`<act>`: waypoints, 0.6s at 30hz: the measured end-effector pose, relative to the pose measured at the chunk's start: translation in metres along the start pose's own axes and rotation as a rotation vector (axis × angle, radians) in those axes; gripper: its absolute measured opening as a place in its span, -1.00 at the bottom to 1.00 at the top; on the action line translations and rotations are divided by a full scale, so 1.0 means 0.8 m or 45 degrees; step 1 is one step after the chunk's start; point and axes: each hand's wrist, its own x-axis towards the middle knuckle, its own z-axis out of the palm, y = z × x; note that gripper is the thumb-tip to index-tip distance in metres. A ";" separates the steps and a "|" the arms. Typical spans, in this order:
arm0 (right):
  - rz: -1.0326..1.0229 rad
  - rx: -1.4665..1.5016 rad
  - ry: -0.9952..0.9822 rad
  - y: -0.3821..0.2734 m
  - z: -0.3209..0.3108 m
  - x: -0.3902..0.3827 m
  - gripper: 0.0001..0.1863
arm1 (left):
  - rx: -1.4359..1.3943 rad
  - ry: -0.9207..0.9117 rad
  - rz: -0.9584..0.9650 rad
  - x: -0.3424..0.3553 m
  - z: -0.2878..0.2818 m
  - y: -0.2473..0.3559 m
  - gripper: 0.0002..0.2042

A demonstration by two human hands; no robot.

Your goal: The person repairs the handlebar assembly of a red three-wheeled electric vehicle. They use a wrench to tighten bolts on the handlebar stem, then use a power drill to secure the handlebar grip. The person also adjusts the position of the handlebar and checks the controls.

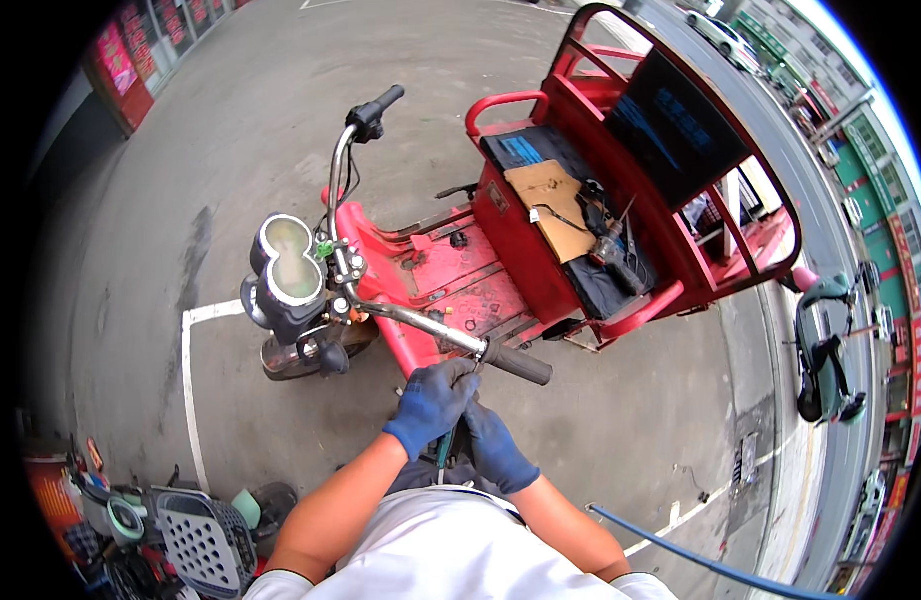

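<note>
My hands, in blue work gloves, meet just below the right end of the red cargo tricycle's chrome handlebar (411,320). My left hand (436,397) is closed, its fingertips close to the clamp by the black rubber grip (518,362). Against it, my right hand (496,445) is also closed, with the fingers pointing up toward the same spot. Whatever they pinch is hidden by the gloves. A thin green handle-like piece (445,446) shows between my wrists; I cannot tell whether a hand holds it. The twin round headlamp (293,262) sits left of the handlebar.
On the tricycle's seat lie a cardboard sheet (549,205) and a power drill (616,262). The red floor panel (466,275) holds small loose parts. A blue hose (696,558) crosses at lower right. Parked scooters with a grey basket (203,545) stand lower left.
</note>
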 end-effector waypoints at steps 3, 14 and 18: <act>-0.061 -0.043 0.001 -0.044 0.000 0.002 -0.60 | 0.050 -0.044 0.049 0.005 -0.007 0.005 -0.70; 0.158 0.248 -0.028 -0.032 0.007 0.002 -0.67 | -0.059 -0.123 -0.018 0.005 -0.014 -0.001 -0.70; 0.527 0.890 0.068 -0.076 0.016 0.007 -0.58 | -0.055 -0.140 0.030 0.011 -0.015 -0.009 -0.66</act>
